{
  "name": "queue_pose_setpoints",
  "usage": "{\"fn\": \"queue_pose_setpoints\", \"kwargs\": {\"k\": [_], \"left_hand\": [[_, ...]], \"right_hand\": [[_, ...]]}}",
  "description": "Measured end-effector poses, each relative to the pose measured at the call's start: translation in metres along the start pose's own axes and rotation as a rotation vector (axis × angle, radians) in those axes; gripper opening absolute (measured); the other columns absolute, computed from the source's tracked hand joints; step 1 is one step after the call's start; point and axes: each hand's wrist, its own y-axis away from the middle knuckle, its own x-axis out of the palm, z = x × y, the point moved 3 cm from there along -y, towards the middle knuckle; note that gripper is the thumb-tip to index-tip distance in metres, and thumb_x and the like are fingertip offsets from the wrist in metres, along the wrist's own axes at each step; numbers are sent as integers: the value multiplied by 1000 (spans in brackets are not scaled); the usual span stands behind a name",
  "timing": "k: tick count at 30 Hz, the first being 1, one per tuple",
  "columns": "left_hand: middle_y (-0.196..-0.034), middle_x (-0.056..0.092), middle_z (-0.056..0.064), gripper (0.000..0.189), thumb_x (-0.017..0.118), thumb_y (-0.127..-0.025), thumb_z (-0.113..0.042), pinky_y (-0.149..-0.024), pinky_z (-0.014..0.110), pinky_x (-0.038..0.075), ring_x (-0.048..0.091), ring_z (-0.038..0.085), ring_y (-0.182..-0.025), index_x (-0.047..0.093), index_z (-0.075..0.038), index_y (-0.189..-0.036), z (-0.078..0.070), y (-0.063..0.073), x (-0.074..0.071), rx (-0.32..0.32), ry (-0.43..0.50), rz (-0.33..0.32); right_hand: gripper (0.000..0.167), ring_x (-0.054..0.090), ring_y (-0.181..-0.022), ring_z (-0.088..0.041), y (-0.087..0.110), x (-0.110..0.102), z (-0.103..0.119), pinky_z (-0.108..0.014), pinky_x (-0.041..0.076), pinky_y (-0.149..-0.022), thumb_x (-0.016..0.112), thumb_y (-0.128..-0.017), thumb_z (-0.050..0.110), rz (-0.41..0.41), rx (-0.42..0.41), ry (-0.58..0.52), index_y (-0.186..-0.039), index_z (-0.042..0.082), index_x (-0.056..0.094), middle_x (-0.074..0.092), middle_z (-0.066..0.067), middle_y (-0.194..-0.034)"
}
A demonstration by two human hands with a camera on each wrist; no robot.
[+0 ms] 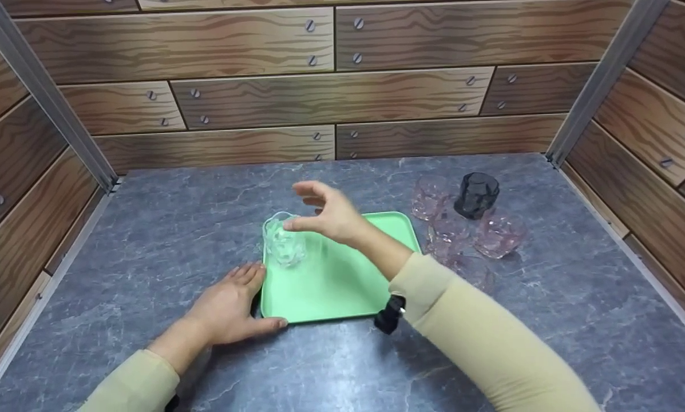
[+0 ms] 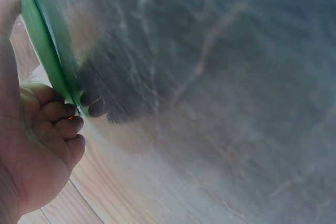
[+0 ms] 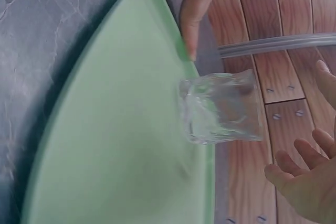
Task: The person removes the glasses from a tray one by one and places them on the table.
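A clear faceted glass (image 1: 285, 247) stands upright on the far left part of the green tray (image 1: 342, 286). Above and just right of it is my right hand (image 1: 333, 214), thumb and fingers spread apart and holding nothing. The right wrist view shows a gap between these fingers and the glass (image 3: 223, 108). My left hand (image 1: 228, 306) touches the tray's near left corner, fingers along the left edge and thumb at the front edge. In the left wrist view its fingertips meet the tray's green rim (image 2: 44, 35).
Right of the tray stand several pinkish transparent glasses (image 1: 499, 234) and one dark grey glass (image 1: 476, 195). My right forearm partly crosses in front of the tray's right side. Wood-patterned walls (image 1: 331, 97) border the grey marbled table (image 1: 193, 212).
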Motion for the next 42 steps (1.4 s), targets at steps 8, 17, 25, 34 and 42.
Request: {"fn": "queue_pose_setpoints", "kwargs": {"k": [8,17,25,34,42], "left_hand": [[-162,38,31,119,61,-90,-81,-127,57,29,35,45,-153,35,12,-159,-1,1,-1,11,1,-20],[-162,39,32,119,62,-90,-81,-126,57,29,36,46,-152,36,13,-158,0,2,0,17,-1,-24],[-163,38,31,119,61,-90,-82,-126,57,29,35,45,-153,36,12,-159,-1,1,0,17,-12,-15],[-160,41,33,117,63,-90,-79,-126,58,30,38,47,-151,38,14,-157,-3,1,-1,42,-14,-38],[-162,39,32,119,63,-89,-80,-126,57,29,36,45,-153,36,13,-158,-1,1,-1,10,-1,-19]], "right_hand": [[91,45,-148,-35,-9,21,-24,-46,43,-120,92,-85,29,25,48,-1,-161,10,44,48,-12,-161],[98,41,-151,-29,-8,39,-42,-45,37,-124,93,-85,33,38,89,20,-165,15,39,42,-7,-166],[97,49,-143,-28,-8,44,-47,-43,43,-119,94,-83,36,-7,115,32,-163,16,44,48,-8,-161],[89,54,-138,-25,-6,44,-46,-39,47,-115,94,-83,36,-51,134,62,-158,16,50,56,-3,-153],[89,56,-135,-26,-1,40,-38,-40,49,-112,95,-82,36,-54,128,70,-156,13,52,60,-3,-149]]}}
